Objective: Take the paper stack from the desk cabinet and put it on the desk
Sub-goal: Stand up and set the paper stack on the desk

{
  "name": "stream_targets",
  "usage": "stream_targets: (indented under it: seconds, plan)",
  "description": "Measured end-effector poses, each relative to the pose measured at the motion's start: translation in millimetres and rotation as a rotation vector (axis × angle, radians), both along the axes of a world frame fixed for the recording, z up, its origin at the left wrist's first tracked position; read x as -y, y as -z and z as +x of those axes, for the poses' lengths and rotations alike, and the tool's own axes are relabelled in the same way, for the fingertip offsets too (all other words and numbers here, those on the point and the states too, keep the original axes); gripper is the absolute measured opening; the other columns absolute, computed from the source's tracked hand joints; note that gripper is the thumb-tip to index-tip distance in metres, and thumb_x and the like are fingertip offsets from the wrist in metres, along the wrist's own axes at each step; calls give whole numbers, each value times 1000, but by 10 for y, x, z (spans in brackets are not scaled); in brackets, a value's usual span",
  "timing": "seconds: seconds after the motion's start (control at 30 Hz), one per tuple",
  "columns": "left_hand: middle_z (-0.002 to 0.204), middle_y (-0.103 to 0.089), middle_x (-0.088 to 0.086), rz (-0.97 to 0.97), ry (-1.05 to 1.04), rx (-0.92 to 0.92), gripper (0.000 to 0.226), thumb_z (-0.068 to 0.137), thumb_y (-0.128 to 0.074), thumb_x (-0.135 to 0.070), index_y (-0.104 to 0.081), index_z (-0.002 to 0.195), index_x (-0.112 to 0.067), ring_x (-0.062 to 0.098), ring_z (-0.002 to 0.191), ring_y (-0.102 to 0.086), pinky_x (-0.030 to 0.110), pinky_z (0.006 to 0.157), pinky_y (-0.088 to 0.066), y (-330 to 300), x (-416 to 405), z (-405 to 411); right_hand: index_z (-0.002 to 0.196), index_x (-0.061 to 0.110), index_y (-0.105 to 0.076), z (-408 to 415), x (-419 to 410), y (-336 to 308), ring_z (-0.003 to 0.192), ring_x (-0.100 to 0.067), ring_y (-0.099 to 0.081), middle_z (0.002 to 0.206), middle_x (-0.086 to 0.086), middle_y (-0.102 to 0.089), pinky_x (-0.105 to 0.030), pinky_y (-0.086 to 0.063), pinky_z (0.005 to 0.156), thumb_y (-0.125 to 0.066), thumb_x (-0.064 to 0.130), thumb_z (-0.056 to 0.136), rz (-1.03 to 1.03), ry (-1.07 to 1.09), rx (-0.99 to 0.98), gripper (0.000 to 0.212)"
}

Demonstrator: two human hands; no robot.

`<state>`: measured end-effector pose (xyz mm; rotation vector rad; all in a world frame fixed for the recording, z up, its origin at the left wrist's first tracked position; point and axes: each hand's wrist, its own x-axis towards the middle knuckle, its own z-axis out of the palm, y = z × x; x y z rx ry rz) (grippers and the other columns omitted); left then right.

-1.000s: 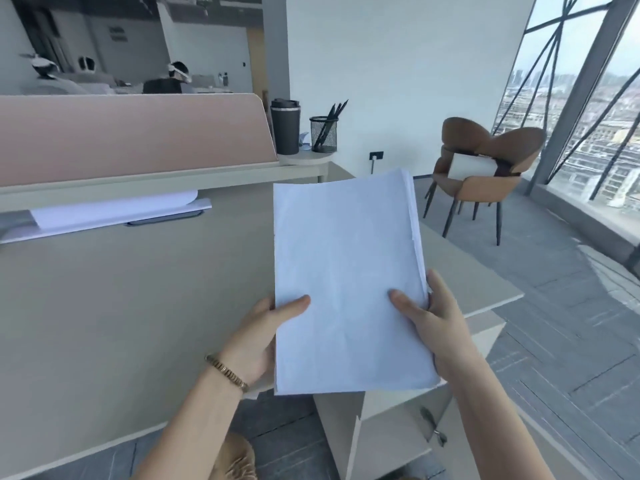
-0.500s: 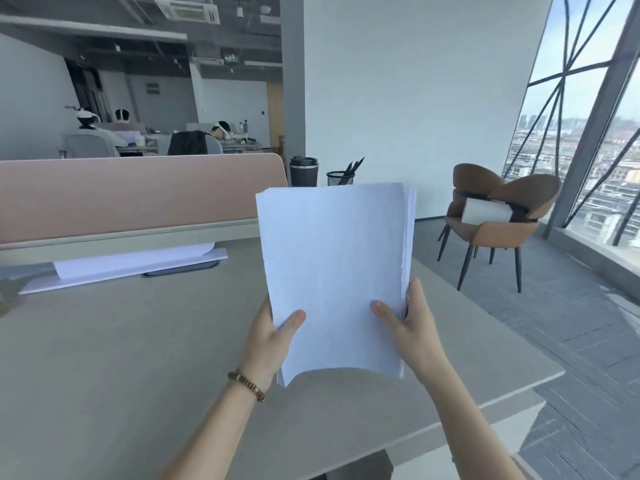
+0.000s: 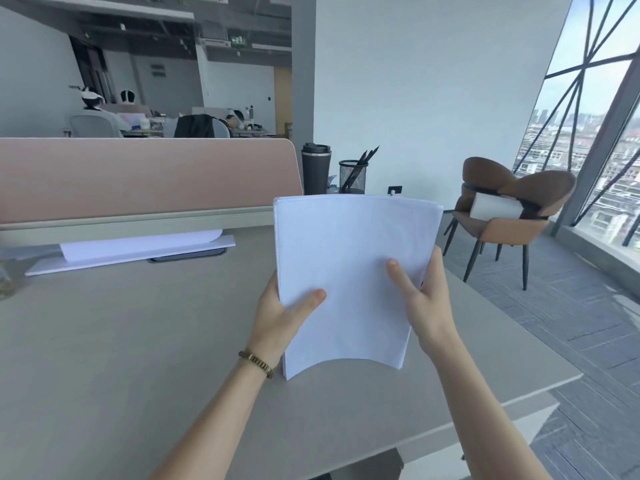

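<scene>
Fingers (image 3: 401,271) curled round paper stack (image 3: 349,265), left hand (image 3: 277,317) and right hand (image 3: 427,303) clamping its lower sides, held above desk (image 3: 104,341); brown chair (image 3: 512,206) beyond the desk, by the window.

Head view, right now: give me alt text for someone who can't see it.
Two bare hands, left hand and right hand, hold a white paper stack upright above a beige desk, its bottom edge bowed just over the surface. At the desk's far edge stand a pink divider, a dark tumbler and a mesh pen cup.
</scene>
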<state>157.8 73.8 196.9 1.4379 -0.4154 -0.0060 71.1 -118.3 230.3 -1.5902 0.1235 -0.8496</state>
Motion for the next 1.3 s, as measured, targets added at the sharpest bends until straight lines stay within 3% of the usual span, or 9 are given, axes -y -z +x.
stream_targets:
  seconds: [0.17, 0.33, 0.5, 0.6, 0.8, 0.9, 1.03, 1.2, 1.3]
  plan:
    - [95, -79, -16, 34, -28, -94, 32, 77, -84, -13, -73, 104, -26, 2, 92, -74, 15, 71, -56, 367, 30, -75, 110, 36, -55, 53, -30, 227, 103, -4, -67, 105, 24, -66, -42, -55, 90, -69, 31, 90, 24, 13, -69, 25]
    - [92, -80, -15, 43, -28, -118, 23, 79, -83, -11, -76, 98, -21, 1, 88, -75, 13, 70, -56, 421, 52, 17, 108, 32, -54, 81, 2, 398, 105, -15, -69, 112, 8, -68, -55, -55, 91, -68, 44, 85, 48, 41, -111, 29]
    - [96, -79, -18, 82, 3, -165, 23, 82, -81, -19, -74, 103, -26, -4, 90, -73, 14, 74, -54, 465, 33, 36, 125, 37, -53, 38, -58, 746, 117, -8, -64, 125, 13, -66, -45, -52, 98, -62, 31, 95, 39, 14, -130, 33]
    - [95, -80, -15, 80, 9, -201, 22, 82, -81, -18, -74, 102, -24, 1, 89, -75, 21, 75, -56, 419, 75, 107, 114, 39, -56, 80, -1, 826, 112, -11, -67, 119, 12, -69, -49, -53, 96, -63, 37, 91, 69, 25, -182, 24]
    - [99, -78, -14, 205, 50, -173, 28, 82, -80, -20, -71, 107, -26, 2, 92, -73, 19, 73, -55, 374, 363, 315, 95, 15, -47, 346, 357, 674, 81, -25, -60, 87, 1, -60, -34, -46, 62, -67, 35, 90, 17, 183, -367, 29]
    - [107, -76, -9, 292, 30, -172, 37, 81, -79, -22, -67, 115, -23, 9, 98, -72, 27, 82, -56, 439, 680, 485, 108, 12, -53, 570, 744, 706, 90, -26, -63, 102, -3, -65, -34, -45, 64, -68, 37, 88, -36, 226, -569, 36]
    - [107, -76, -5, 408, -20, -237, 39, 76, -81, -25, -68, 112, -20, 15, 95, -72, 33, 84, -57, 610, 1131, 720, 104, 7, -63, 892, 1185, 821, 92, -29, -65, 102, -8, -70, -32, -45, 69, -73, 36, 83, -121, 262, -728, 37]
    - [94, -69, -4, 522, -95, -241, 39, 74, -80, -30, -59, 102, -11, 13, 77, -65, 25, 57, -46, 639, 1523, 972, 103, 10, -64, 1225, 1582, 931, 91, -26, -64, 99, -3, -69, -32, -47, 73, -73, 37, 82, -169, 271, -807, 36]
    - [84, -58, -4, 659, -142, -190, 39, 78, -74, -33, -49, 96, -9, 17, 68, -59, 29, 58, -47, 629, 1704, 1112, 105, 18, -62, 1391, 1782, 967, 89, -22, -58, 96, 0, -64, -30, -44, 75, -71, 38, 82, -211, 275, -845, 32]
